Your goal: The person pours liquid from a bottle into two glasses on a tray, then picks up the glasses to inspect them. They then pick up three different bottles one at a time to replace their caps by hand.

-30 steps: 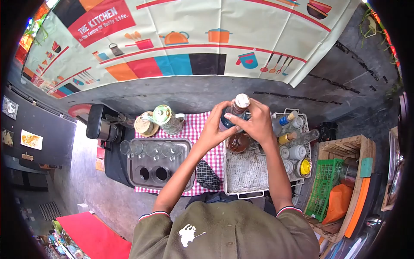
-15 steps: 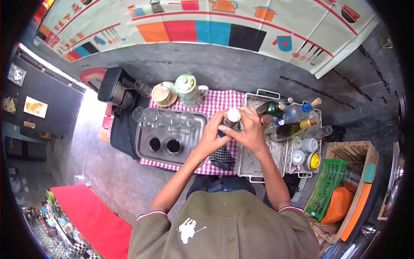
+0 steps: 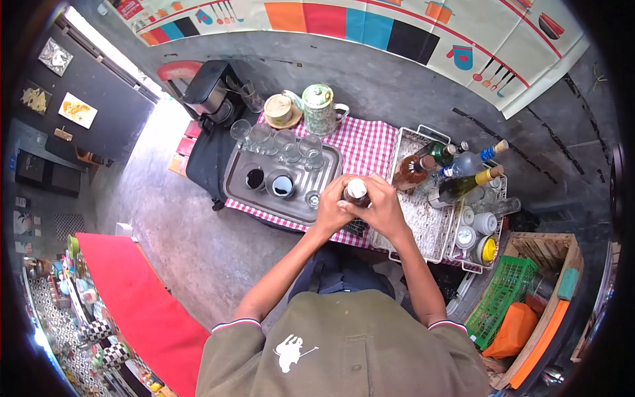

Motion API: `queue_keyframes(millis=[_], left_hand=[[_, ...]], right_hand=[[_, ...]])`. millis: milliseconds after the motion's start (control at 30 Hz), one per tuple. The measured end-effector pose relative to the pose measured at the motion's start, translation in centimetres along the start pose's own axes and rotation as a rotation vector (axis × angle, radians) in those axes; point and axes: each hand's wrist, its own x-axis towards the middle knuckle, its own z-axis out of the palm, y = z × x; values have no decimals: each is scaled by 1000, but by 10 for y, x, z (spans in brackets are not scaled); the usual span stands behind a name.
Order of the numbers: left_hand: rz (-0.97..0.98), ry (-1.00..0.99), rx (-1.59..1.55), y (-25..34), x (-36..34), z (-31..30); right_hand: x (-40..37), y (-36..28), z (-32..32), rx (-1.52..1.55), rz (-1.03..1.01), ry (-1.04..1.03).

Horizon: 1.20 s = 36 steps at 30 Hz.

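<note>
Both hands are wrapped round the neck of a dark bottle with a white top [image 3: 356,190], held upright near the tray's right end. My left hand [image 3: 334,206] grips its left side, and my right hand [image 3: 383,208] closes on its right side. The bottle's lower body is hidden beneath the fingers. To the left lies a metal tray [image 3: 241,188] bearing two glasses of dark liquid, one at the left [image 3: 254,177] and one beside it [image 3: 282,186]. Several upturned glasses [image 3: 285,140] line the tray's back edge.
Behind the tray stand a green patterned pitcher [image 3: 319,112] and a coffee maker [image 3: 211,92]. Right of my hands, a white rack [image 3: 413,228] holds bottles, including a brown one [image 3: 413,171]. A wooden crate [image 3: 569,255] with a green basket [image 3: 506,291] stands at the lower right.
The view has shifted, so the table items appear farther right and the brown bottle is now uncovered. Both hands are still on the white-topped bottle, now slightly lower in view.
</note>
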Motion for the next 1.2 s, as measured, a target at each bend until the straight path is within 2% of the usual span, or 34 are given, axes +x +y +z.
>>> queue_keyframes(millis=[100,267,467,567,633,700,833,933,1033,1067,1200], left_hand=[[-11,33,6,8,-16,2],[80,29,39,16,-37,-4],[-6,11,-31,22,-52,-4],[-61,5,-88,23,-56,-8],[-108,27,-161,24,-57,-10],[-129,11,-100,24,-57,-15],[-128,-5,-23,34,-48,-28],[-152,-46,51,28,-43,-31],[-80,-45,139,26,-42,-33],[-40,-25,138,27,-41,-35],[-120,-96,97,46,-35,-43]], right_hand=[[-11,-10,-1,36,-28,-22],[-22,-25,4,131,-22,-54],[-32,-31,0,88,36,-161],[-31,-42,-15,129,130,-266],[-27,-52,-21,103,101,-288],[-23,-58,-21,40,71,-304],[-8,-61,-19,-278,-156,-234],[3,-73,-21,-408,-129,-234],[9,-80,-18,-563,-127,-206],[10,-78,-17,-550,-161,-200],[15,-64,-17,-486,-331,-185]])
